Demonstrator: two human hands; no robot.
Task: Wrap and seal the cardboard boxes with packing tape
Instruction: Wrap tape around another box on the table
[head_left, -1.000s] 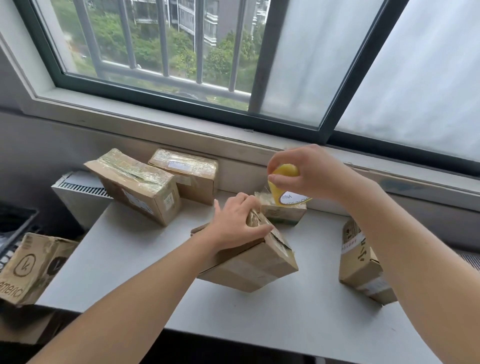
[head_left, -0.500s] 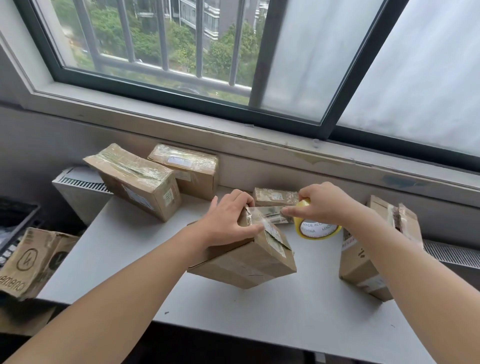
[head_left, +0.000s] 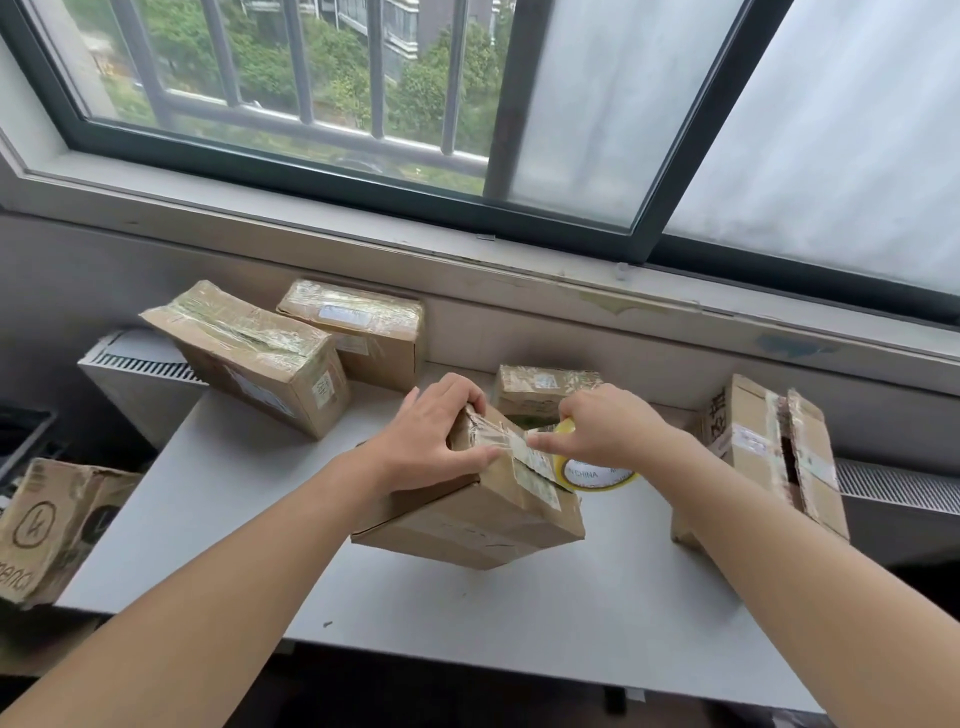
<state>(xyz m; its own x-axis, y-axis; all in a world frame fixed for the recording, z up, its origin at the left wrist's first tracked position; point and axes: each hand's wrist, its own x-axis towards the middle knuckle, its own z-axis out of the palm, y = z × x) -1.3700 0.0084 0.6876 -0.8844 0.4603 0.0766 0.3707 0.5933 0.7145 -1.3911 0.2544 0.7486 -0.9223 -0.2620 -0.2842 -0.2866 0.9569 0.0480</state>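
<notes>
A brown cardboard box (head_left: 483, 519) stands tilted on the grey table (head_left: 467, 613), one edge lifted. My left hand (head_left: 431, 441) grips its top far corner, thumb pressing a strip of clear tape on the top face. My right hand (head_left: 602, 431) holds a yellow roll of packing tape (head_left: 597, 473) against the box's right end, index finger on the strip. The tape runs from the roll onto the box top.
Two taped boxes (head_left: 260, 358) (head_left: 363, 332) lie at the back left, a small taped box (head_left: 545, 389) behind my hands, and an untaped box (head_left: 774, 452) at the right. Another carton (head_left: 52, 530) stands off the table's left edge. A window sill (head_left: 467, 260) runs behind.
My right hand came down from above the box with the roll and moved left to the box's right end. The tape strip now lies on the top. My left hand stayed put.
</notes>
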